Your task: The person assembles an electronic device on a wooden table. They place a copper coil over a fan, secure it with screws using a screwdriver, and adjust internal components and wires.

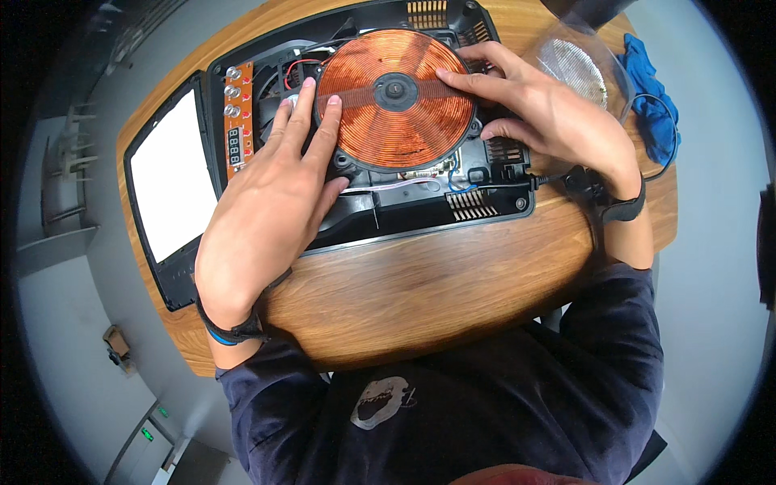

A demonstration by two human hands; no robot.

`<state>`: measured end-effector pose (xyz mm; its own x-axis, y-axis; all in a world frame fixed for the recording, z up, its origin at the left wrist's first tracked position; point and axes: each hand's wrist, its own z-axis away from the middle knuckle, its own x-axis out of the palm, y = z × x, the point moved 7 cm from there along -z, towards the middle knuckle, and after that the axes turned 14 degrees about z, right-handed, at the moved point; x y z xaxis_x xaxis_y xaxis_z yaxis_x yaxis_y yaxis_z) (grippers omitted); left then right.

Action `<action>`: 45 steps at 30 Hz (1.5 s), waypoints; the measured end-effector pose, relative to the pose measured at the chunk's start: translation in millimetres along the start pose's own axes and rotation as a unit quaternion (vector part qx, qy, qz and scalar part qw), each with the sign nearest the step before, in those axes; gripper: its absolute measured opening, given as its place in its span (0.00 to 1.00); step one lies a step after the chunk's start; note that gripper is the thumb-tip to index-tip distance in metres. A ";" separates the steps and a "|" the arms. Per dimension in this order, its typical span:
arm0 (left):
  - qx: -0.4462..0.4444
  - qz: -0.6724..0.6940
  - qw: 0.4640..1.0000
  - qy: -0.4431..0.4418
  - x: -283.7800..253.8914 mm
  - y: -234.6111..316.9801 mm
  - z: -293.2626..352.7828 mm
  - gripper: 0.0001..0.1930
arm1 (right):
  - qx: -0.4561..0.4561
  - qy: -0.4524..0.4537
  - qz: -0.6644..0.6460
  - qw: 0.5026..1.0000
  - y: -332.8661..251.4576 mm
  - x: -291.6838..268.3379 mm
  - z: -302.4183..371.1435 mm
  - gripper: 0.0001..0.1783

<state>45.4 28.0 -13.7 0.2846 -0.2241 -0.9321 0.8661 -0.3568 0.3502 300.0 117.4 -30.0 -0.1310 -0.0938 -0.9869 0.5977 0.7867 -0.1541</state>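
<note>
An opened induction cooker lies on the table, its black base showing the parts inside. A round copper coil with a dark centre sits in it. My left hand lies with fingers stretched out, the fingertips at the coil's left edge. From the other side, my right hand reaches to the coil's right edge, fingers extended and thumb apart, touching the rim. Left of the coil is an orange circuit board with a small digit display. White and blue wires run below the coil.
A black-framed white panel lies left of the base. A clear plastic container and a blue cloth are at the far right. A black power cord leaves the base's right side. The wooden table has a curved near edge.
</note>
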 end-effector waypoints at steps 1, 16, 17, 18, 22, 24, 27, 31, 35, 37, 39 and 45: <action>0.001 -0.001 1.000 -0.001 0.0 0.2 -0.4 0.42 | -0.013 0.017 -0.003 1.000 -0.3 -1.6 0.8 0.43; 0.011 0.005 1.000 -0.002 -1.7 8.6 1.2 0.38 | -0.014 -0.031 -0.008 0.999 -11.9 -13.4 6.6 0.48; 0.021 0.005 1.000 0.003 -3.0 10.0 1.9 0.36 | -0.038 -0.012 0.010 0.999 -13.4 -13.2 7.3 0.49; 0.030 0.006 0.999 0.008 -4.3 11.1 2.5 0.35 | -0.029 -0.024 0.007 0.999 -13.3 -12.2 6.5 0.49; 0.044 -0.005 0.999 0.004 -3.9 11.3 4.4 0.35 | -0.009 -0.054 -0.009 0.998 -19.9 -12.0 5.4 0.46; 0.035 0.003 0.999 0.002 -4.9 10.2 4.7 0.36 | -0.006 -0.059 -0.009 0.998 -20.2 -11.2 5.2 0.45; 0.016 0.016 1.000 0.000 -4.6 6.7 5.6 0.38 | -0.015 -0.050 0.000 0.999 -20.8 -12.0 5.3 0.42; 0.011 0.022 1.000 0.003 -3.8 4.8 5.9 0.38 | 0.021 -0.086 0.000 0.996 -22.6 -12.9 3.2 0.40; 0.013 0.030 0.999 -0.006 -4.2 3.0 5.6 0.37 | 0.017 -0.074 -0.003 0.997 -18.7 -10.0 3.6 0.39; 0.012 0.028 0.999 -0.013 -5.7 1.5 6.3 0.37 | 0.012 -0.072 -0.005 0.997 -17.7 -9.9 3.8 0.38; 0.013 0.021 1.000 -0.012 -6.0 0.0 6.9 0.36 | -0.002 -0.055 -0.013 0.998 -18.8 -12.4 2.7 0.38; 0.034 0.008 0.999 -0.016 -4.6 -1.3 5.5 0.35 | 0.008 -0.058 -0.035 0.998 -13.5 -10.0 3.7 0.40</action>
<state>40.7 24.5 -9.3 0.2844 -0.2595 -0.9229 0.8309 -0.4135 0.3723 296.2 105.4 -18.2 -0.0803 -0.2196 -0.9723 0.6035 0.7656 -0.2228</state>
